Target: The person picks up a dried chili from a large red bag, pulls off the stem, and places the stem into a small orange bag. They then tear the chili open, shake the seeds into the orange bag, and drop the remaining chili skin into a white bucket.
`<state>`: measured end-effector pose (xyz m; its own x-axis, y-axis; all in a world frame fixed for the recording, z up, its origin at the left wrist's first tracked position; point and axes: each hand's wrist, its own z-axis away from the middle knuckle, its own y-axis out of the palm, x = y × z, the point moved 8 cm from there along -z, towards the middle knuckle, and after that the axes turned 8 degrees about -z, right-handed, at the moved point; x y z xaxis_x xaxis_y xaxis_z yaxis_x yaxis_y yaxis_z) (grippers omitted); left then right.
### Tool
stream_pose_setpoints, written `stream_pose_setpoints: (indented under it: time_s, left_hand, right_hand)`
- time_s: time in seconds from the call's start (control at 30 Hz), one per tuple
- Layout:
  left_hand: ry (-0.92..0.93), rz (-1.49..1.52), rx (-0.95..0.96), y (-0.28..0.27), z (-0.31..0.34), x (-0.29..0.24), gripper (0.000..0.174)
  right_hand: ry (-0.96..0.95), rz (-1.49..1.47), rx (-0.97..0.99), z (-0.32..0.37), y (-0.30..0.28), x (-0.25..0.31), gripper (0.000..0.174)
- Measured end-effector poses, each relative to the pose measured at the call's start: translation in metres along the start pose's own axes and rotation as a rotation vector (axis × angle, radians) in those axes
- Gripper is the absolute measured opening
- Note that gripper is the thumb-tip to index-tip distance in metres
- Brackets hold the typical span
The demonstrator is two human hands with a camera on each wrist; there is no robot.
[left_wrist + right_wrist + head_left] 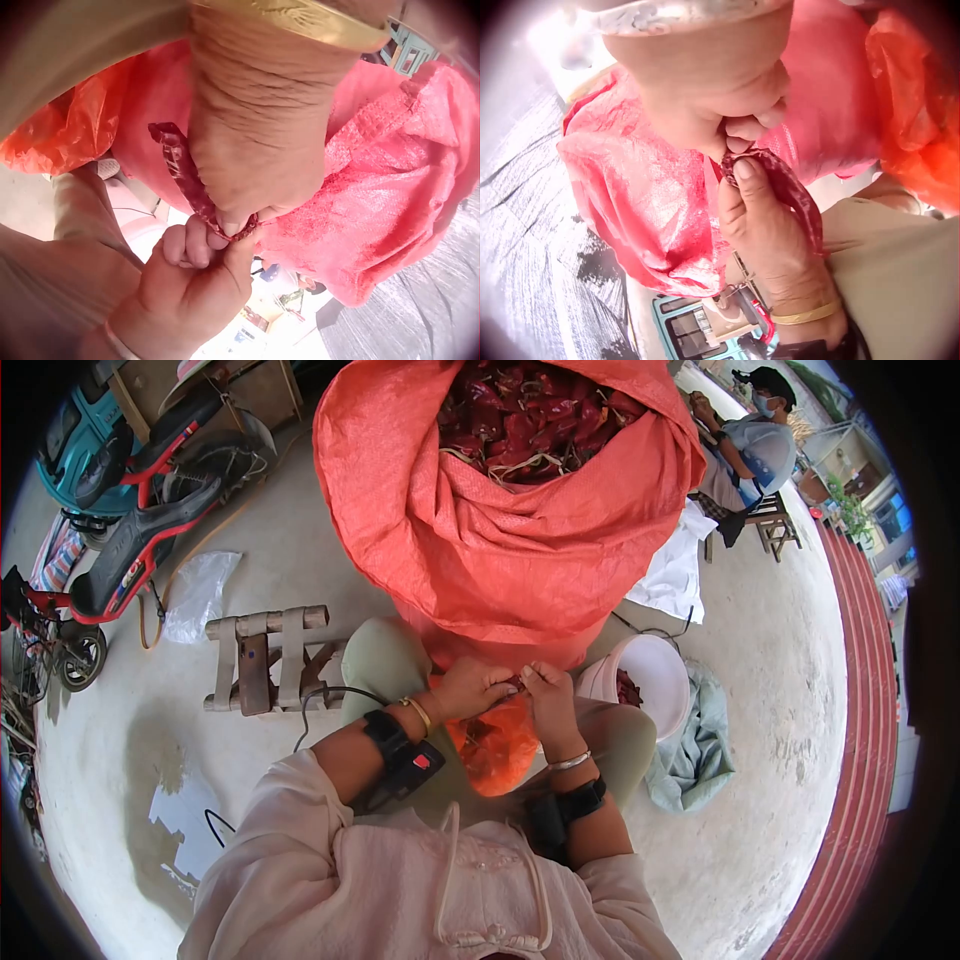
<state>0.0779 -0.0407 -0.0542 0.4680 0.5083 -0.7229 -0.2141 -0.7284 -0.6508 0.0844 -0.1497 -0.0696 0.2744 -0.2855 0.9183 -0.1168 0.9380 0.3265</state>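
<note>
A dried red chili (185, 169) is held between the two hands, over the lap. My left hand (472, 688) pinches it near one end with thumb and finger; the rest of the chili (799, 196) curves back along that hand. My right hand (550, 705) meets it at the same end, its fingers curled and its fingertips at the chili's tip (733, 166). Just beyond the hands stands a large red woven sack (500, 575), its rolled-down mouth full of dried red chilies (530, 420). Below the hands, between the legs, lies an orange plastic bag (495, 745).
Right of the knees stands a white bucket (655, 685) with some chilies inside, beside a grey-green cloth sack (695, 745). A wooden stool frame (268, 665) is at the left, a red-black scooter (140, 550) farther back. A masked person (755, 445) sits at the back right.
</note>
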Motion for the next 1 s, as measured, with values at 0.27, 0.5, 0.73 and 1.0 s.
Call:
stream_pose_setpoints:
  time_s: [0.27,0.5,0.73,1.0]
  left_hand:
    - [0.297,-0.276,-0.074,-0.007,0.004,-0.026,0.017]
    - [-0.020,-0.012,-0.045,-0.004,-0.006,0.001,0.014]
    - [-0.290,0.271,0.010,0.001,0.000,0.031,0.016]
    - [-0.314,0.549,-0.035,0.008,0.000,0.046,0.009]
  right_hand:
    - [0.524,-0.494,0.189,0.005,-0.003,-0.038,0.007]
    - [0.083,-0.563,-0.022,-0.001,-0.001,-0.024,0.010]
    - [-0.155,-0.008,-0.097,-0.004,-0.028,0.006,0.014]
    - [-0.259,1.250,0.477,0.019,0.007,-0.016,0.012]
